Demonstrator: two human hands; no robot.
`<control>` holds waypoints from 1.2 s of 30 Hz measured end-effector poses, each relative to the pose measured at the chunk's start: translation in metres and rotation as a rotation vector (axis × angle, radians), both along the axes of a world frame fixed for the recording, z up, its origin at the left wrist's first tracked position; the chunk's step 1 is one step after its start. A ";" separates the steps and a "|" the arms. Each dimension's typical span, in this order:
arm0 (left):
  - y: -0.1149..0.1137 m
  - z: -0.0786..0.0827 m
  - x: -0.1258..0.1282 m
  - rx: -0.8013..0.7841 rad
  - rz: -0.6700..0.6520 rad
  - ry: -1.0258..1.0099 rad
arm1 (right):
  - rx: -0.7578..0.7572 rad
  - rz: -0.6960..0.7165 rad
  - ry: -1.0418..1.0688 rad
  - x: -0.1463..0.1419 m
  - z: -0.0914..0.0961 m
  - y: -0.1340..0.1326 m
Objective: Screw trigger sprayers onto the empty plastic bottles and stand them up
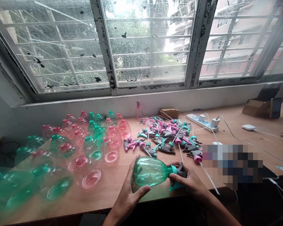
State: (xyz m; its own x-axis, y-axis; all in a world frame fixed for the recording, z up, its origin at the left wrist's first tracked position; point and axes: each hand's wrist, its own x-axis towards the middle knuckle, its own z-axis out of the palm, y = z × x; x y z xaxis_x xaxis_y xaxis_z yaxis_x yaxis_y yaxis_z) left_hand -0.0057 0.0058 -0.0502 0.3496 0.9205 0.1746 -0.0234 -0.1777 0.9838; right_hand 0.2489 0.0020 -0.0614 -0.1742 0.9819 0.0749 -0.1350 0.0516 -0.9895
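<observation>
A clear green bottle (151, 172) lies sideways above the table's front edge, its base to the left and its neck to the right. My left hand (131, 191) cups the base end, with the thumb along the near side and the other fingers partly hidden behind it. At the neck, my right hand (187, 182) grips a grey and teal trigger spray head (179, 172), which sits on the bottle's mouth. I cannot tell how tightly it is screwed on. Beyond the hands lies a pile of loose pink, teal and grey spray heads (165, 131) with white dip tubes.
Several open pink bottles (111, 150) and green bottles (53, 182) stand on the left of the wooden table (113, 191). A pink spray bottle (138, 110) stands by the wall. A power strip (202, 121), cables and a phone (275, 107) are on the right.
</observation>
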 end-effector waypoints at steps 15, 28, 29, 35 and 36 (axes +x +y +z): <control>0.002 0.003 0.001 0.002 0.015 -0.001 | 0.003 -0.004 -0.047 0.000 0.005 -0.003; 0.001 -0.001 0.000 0.025 0.014 -0.022 | 0.012 0.000 -0.035 0.001 -0.004 0.002; 0.001 0.001 0.000 0.027 0.023 -0.017 | 0.009 0.007 -0.037 0.001 -0.004 0.001; 0.001 0.008 0.002 0.009 -0.023 -0.033 | 0.000 -0.025 -0.030 0.000 -0.004 0.002; 0.001 0.006 0.003 0.009 -0.034 -0.042 | 0.000 -0.036 -0.028 0.000 -0.004 0.002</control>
State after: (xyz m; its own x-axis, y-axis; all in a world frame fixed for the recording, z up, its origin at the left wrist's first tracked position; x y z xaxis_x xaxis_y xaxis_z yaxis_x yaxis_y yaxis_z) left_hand -0.0029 0.0068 -0.0438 0.3728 0.9066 0.1979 -0.0704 -0.1850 0.9802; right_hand 0.2487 0.0044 -0.0654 -0.1406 0.9876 0.0702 -0.1058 0.0555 -0.9928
